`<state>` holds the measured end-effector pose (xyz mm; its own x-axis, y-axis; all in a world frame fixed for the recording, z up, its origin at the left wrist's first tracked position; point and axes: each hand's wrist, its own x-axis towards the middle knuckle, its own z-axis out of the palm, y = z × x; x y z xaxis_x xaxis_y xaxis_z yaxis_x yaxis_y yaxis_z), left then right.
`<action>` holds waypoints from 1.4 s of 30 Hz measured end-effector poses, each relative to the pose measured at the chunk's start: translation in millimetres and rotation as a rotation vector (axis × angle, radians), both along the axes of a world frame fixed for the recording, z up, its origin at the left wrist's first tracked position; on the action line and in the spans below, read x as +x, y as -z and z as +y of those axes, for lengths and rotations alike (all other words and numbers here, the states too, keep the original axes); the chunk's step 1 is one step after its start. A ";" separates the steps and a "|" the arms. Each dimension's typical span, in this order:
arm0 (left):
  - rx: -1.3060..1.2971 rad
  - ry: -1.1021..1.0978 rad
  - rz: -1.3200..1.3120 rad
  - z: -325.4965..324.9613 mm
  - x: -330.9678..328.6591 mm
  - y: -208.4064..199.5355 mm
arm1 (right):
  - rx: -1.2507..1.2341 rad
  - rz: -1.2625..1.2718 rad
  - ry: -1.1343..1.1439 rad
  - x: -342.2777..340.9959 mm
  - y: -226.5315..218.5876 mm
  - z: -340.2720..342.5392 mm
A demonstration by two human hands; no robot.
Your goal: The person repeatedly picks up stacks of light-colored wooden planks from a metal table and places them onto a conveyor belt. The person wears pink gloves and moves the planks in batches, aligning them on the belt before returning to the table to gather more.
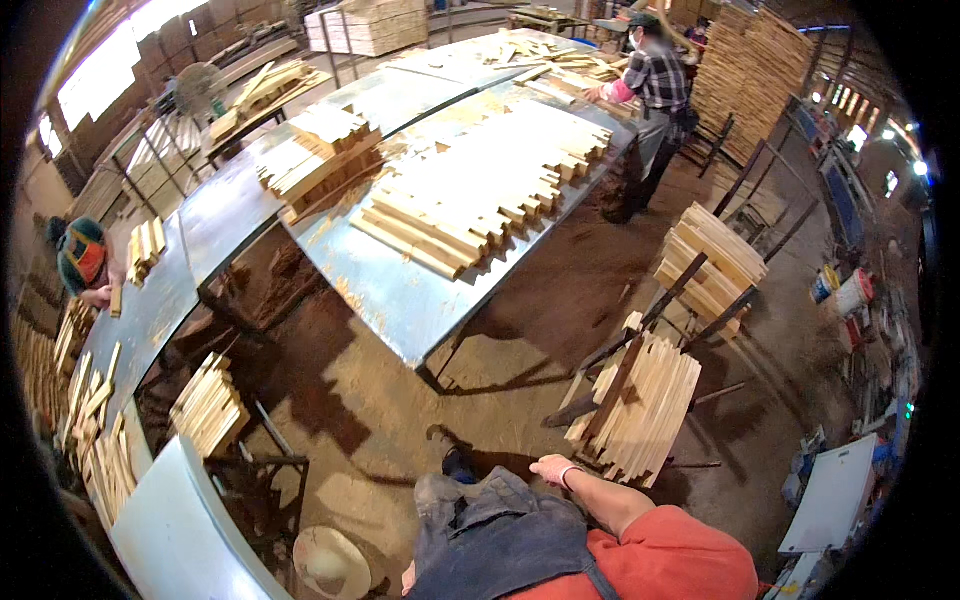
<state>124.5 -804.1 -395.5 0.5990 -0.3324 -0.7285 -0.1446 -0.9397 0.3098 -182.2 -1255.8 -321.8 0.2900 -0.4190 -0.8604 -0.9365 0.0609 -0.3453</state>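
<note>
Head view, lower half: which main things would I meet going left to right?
Pale-blue flat tabletop, round cream-coloured object, person's right hand, stack of long pale wooden strips, white flat rectangular panel.

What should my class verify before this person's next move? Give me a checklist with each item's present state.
1. Right hand unloaded: ok; nothing shows in it.
2. Left hand unloaded: cannot tell; only a sliver shows at the picture's lower edge.
3. Nearest wood stack held in place: cannot tell; metal bars stand against it, but its underside is hidden.
4. Strips on the large metal table flush at their ends: not ok; the ends are staggered.
5. Co-worker in the checked shirt away from this person's hands: ok; they stand beside the table's far part.
</note>
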 end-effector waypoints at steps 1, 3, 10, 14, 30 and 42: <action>0.021 -0.062 0.056 -19.1 17.5 0.0 | 0.000 0.024 0.008 5.9 -1.9 -14.8; 0.014 -0.152 0.133 -62.4 51.7 -1.3 | 0.026 0.044 0.133 5.1 7.0 -35.7; -0.159 -0.487 0.330 -251.5 200.1 11.6 | -0.276 -0.037 0.112 41.9 7.1 -164.8; -0.346 -0.488 0.291 -393.4 271.5 -35.3 | -0.137 -0.134 0.500 111.7 -59.2 -214.7; -0.645 -0.646 0.708 -873.9 198.2 -132.8 | -0.361 -0.353 0.807 96.9 -20.7 -601.3; -0.556 -1.081 0.660 -945.2 190.0 -103.3 | -0.619 -0.654 1.083 97.4 -23.2 -852.3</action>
<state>314.5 -1749.3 -292.2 0.3422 -0.2662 -0.9011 0.8882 -0.2214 0.4027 -84.8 -2108.1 -298.5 -0.1450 -0.9446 -0.2946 -0.1863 0.3185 -0.9294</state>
